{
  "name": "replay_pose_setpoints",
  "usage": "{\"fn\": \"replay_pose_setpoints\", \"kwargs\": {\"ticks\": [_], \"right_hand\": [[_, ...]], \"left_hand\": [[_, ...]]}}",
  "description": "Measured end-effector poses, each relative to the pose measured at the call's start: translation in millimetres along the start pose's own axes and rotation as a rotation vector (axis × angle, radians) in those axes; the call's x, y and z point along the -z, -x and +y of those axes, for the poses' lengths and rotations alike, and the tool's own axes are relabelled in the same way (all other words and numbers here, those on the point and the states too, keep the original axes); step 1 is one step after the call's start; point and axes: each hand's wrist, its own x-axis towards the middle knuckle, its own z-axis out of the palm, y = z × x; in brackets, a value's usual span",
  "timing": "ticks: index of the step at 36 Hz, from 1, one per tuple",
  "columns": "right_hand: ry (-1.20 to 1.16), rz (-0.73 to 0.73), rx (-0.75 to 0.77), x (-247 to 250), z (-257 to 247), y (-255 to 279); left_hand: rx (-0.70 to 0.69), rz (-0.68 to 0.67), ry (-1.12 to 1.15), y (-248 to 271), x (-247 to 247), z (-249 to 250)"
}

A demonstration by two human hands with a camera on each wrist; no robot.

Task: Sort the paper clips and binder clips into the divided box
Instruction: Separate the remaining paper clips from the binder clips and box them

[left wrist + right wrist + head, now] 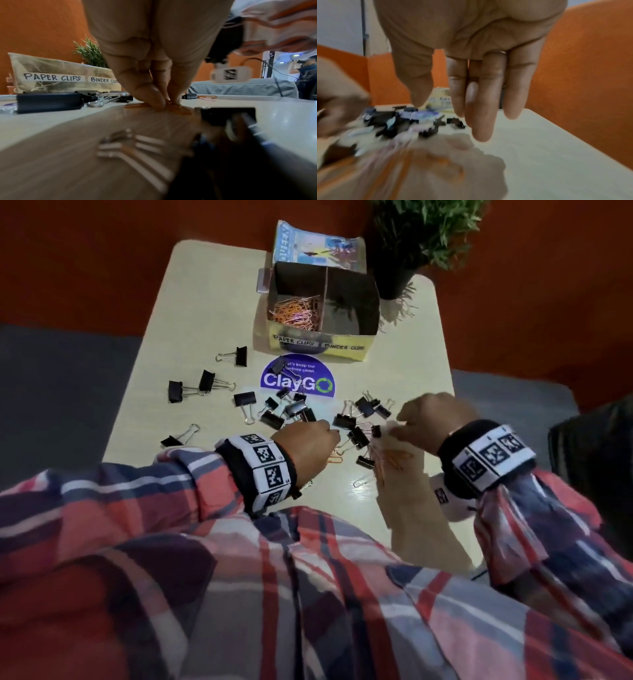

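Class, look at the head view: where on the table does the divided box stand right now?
The divided box stands at the table's far edge, just beyond the purple sticker, with the potted plant immediately to its right.

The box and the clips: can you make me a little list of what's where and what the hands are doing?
box: far end of table, two parts, labelled
left part: orange paper clips
right part: contents too dark to tell
binder clips: black, scattered on table
left hand: fingertips pinching a paper clip on the table
right hand: fingers straight, over loose paper clips
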Motion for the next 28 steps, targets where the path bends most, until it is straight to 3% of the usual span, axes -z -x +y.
{"fn": "replay_pose_setpoints", "kwargs": {"ticks": [4, 10, 28], "right_hand": [[0.064, -0.062, -0.033, -27, -7, 22], [0.032, -0.028, -0.014, -41, -27, 35], [0.056, -0.042, -0.050, -36, -52, 32]], "left_hand": [[0.014, -0.027, -0.002, -3, 0, 2], [0.063, -0.039, 0.085, -1, 5, 1], [0.128, -0.065, 0.277, 6, 2, -7]]}}
